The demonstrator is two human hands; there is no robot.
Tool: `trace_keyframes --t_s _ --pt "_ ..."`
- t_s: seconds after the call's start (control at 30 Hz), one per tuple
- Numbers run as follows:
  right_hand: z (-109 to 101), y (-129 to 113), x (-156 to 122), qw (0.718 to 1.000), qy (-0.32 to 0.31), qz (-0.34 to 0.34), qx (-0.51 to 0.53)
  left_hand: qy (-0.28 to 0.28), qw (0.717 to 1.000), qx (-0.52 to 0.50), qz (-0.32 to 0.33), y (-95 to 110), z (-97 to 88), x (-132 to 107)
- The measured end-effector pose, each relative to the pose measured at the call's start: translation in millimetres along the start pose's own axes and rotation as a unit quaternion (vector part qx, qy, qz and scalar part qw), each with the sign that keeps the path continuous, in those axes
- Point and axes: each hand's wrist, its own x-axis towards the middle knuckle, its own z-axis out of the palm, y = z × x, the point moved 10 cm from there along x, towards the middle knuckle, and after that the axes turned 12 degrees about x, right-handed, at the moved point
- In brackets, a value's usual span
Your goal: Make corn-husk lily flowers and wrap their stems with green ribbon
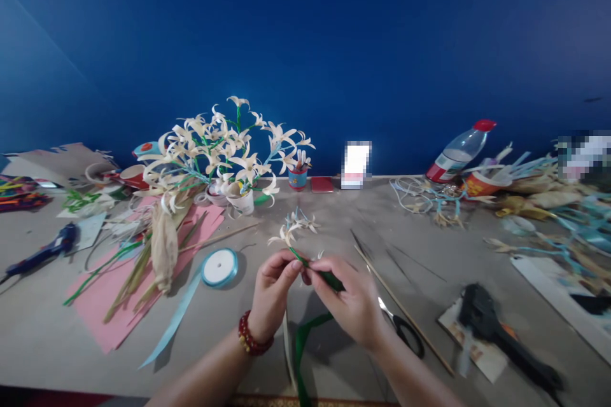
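My left hand (273, 296) pinches the green-wrapped stem (296, 255) of a handmade cream flower (285, 235) between thumb and fingers. Close against it, my right hand (351, 296) is closed on green tape (331, 278) at the same stem. A long tail of green ribbon (301, 346) hangs below the hands toward the table's front edge. Behind the flower lie small cream blossoms with blue stems (308, 222). A pair of scissors (405, 334) lies beside my right wrist, partly hidden by it. My fingers cover the exact wrapping point.
Left of my hands sits a blue ribbon spool (219, 268), near pink paper (102, 315) with dried husks (165, 248). Finished flowers (238, 165) stand in cups behind. Glue guns lie left (42, 254) and right (508, 337). A bottle (458, 149) leans at back right.
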Motion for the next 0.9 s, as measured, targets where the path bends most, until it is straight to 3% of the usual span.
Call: trace_keyframes --t_s 0.13,0.27,0.5,0.9 --pt "6 -6 -2 0.999 -0.023 -0.029 -0.035 0.032 0.999 0.032 0.006 5 -6.6 0" --pt "8 -8 -4 0.997 -0.027 -0.05 -0.056 0.03 0.998 0.048 0.007 6 -8.4 0" --pt "9 -7 -6 0.997 -0.022 -0.047 -0.051 0.048 0.998 0.047 -0.005 2 -13.6 -1" --pt "13 -9 -5 0.997 -0.042 -0.053 -0.04 0.032 0.998 0.052 -0.008 5 -8.9 0"
